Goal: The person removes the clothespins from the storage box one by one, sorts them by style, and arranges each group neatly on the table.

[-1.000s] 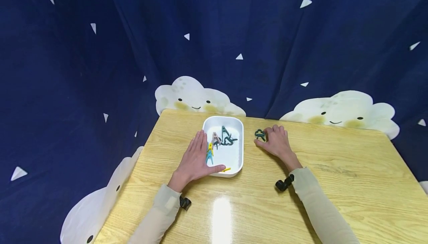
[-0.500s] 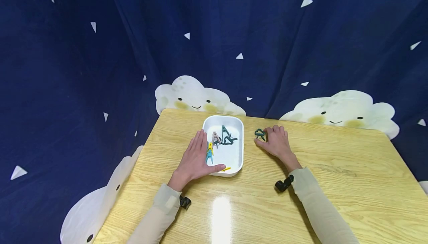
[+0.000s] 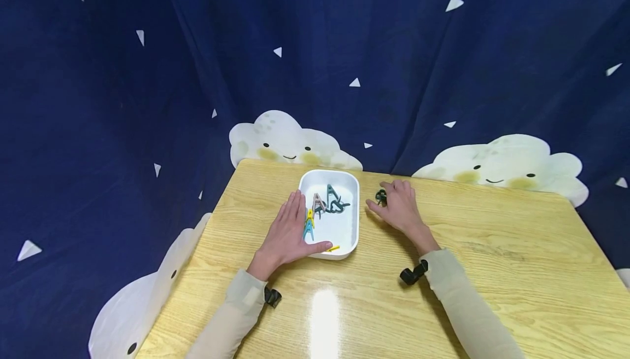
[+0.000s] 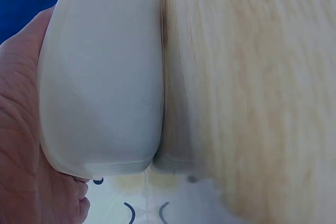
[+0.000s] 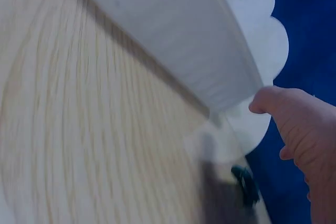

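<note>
My left hand (image 3: 284, 236) rests with straight fingers along the left side of a white plastic tray (image 3: 355, 227), its thumb lying over the front rim. In the left wrist view that palm lies against the tray's outer wall (image 4: 105, 77). Inside the tray are a pink clothespin (image 3: 318, 204), a green clothespin (image 3: 331, 191), a yellow one (image 3: 309, 218), a blue one (image 3: 308, 230) and dark green plant clips (image 3: 337, 206). My right hand (image 3: 401, 208) hovers with thumb and fingers spread at a dark green clip (image 5: 245, 186), which is on the table and partly hidden.
Another yellow piece (image 3: 333, 248) lies at the tray's front, beside the left thumb. The wooden table (image 3: 492, 238) extends right and forward. A dark blue curtain (image 3: 315, 63) with white clouds hangs behind its back edge. Black wrist cameras (image 3: 413, 273) are strapped to both wrists.
My right hand has shifted left, over part of the dark green clip, and its thumb and index finger have spread. The left hand and the tray stay as they were.
</note>
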The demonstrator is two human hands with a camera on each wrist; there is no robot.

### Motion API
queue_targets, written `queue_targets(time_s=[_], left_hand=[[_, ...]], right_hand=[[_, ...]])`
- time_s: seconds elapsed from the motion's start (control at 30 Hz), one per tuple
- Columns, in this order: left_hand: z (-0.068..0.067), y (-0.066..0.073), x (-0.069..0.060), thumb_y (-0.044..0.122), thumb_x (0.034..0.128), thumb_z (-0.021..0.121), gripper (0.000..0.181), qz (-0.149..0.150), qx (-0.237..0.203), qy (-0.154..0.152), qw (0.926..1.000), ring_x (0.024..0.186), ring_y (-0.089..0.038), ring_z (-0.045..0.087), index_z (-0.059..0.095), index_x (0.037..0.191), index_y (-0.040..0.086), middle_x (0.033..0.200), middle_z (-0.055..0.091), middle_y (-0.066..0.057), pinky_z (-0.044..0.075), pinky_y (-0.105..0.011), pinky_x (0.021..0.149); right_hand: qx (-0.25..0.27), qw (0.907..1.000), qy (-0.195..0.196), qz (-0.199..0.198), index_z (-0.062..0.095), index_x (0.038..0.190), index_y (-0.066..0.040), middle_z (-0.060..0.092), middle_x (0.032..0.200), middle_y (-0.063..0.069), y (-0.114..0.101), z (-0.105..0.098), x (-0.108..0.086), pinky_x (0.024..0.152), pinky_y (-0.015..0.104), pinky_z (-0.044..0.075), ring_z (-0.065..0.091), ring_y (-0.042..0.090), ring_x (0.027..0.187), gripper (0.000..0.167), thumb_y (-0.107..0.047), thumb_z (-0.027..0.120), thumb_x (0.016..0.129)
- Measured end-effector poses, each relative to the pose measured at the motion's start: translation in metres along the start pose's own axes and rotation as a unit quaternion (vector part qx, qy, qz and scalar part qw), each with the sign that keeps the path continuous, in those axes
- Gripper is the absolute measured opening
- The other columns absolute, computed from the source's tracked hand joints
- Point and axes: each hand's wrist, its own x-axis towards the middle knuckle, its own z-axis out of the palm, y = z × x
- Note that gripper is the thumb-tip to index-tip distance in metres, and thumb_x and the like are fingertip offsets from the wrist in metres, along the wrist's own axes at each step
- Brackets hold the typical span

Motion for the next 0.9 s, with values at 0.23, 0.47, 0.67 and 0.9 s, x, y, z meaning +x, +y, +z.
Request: queue_targets(time_s=[0.23,0.47,0.67,0.9], left_hand=[[-0.001,0.0,0.001,0.098,0.0759,0.048,0.142,0.001,-0.001,0.004,1.0,0.162,-0.029,0.0,0.005,0.165,-0.004,0.174,0.002,-0.021,0.012,-0.043,0.13],[-0.002,0.001,0.0,0.099,0.0757,0.046,0.142,0.001,-0.005,0.001,1.0,0.162,-0.029,-0.001,0.004,0.165,-0.003,0.174,0.002,-0.021,0.012,-0.043,0.13],[-0.001,0.001,-0.001,0.1,0.0758,0.043,0.142,0.001,-0.002,-0.001,1.0,0.162,-0.029,-0.002,0.003,0.165,-0.004,0.174,0.001,-0.021,0.011,-0.044,0.13],[-0.001,0.001,0.0,0.101,0.0757,0.041,0.142,0.006,0.004,0.005,1.0,0.162,-0.031,0.0,0.005,0.165,-0.004,0.174,0.002,-0.022,0.012,-0.044,0.13]], right_hand=[[0.01,0.9984,0.023,-0.05,0.068,0.128,0.005,0.056,0.099,0.015,-0.032,-0.005,0.005,0.084,0.048,0.035,0.043,0.035,0.094,0.05,-0.032,0.071,0.094],[0.01,0.997,0.023,-0.073,0.073,0.121,0.001,0.055,0.096,0.011,-0.055,-0.004,0.005,0.082,0.045,0.034,0.042,0.031,0.092,0.033,-0.018,0.066,0.094],[-0.004,0.9954,-0.005,-0.096,0.073,0.121,-0.001,0.057,0.098,0.01,-0.077,0.002,0.007,0.081,0.043,0.036,0.043,0.03,0.092,0.035,-0.024,0.069,0.095],[-0.052,0.9878,-0.075,-0.126,0.074,0.121,-0.003,0.059,0.103,0.009,-0.099,0.019,0.012,0.085,0.042,0.038,0.043,0.028,0.098,0.04,-0.03,0.074,0.092]])
